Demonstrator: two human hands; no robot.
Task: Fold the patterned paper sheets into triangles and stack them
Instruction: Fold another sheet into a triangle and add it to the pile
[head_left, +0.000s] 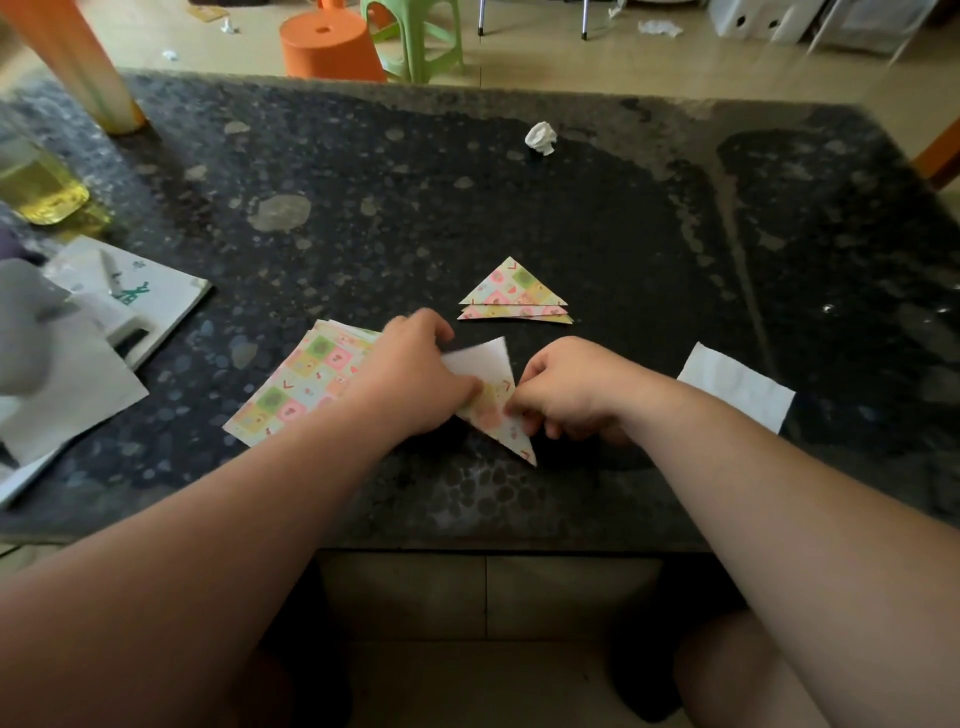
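Observation:
A patterned sheet (493, 395) lies partly folded between my hands near the front of the dark stone table (571, 218); its white back shows at the top and a patterned corner points toward me. My left hand (415, 374) holds its left side, thumb on the paper. My right hand (569, 387) pinches its right edge with curled fingers. A pile of unfolded patterned sheets (296, 384) lies to the left, partly under my left wrist. Behind the hands sits a stack of folded triangles (514, 293).
A white paper (737, 387) lies right of my right hand, and a crumpled white wad (541, 137) sits farther back. Booklets and papers (104, 312) and a bottle of yellow liquid (36, 182) crowd the left edge. Orange (330, 44) and green (415, 36) stools stand beyond the table.

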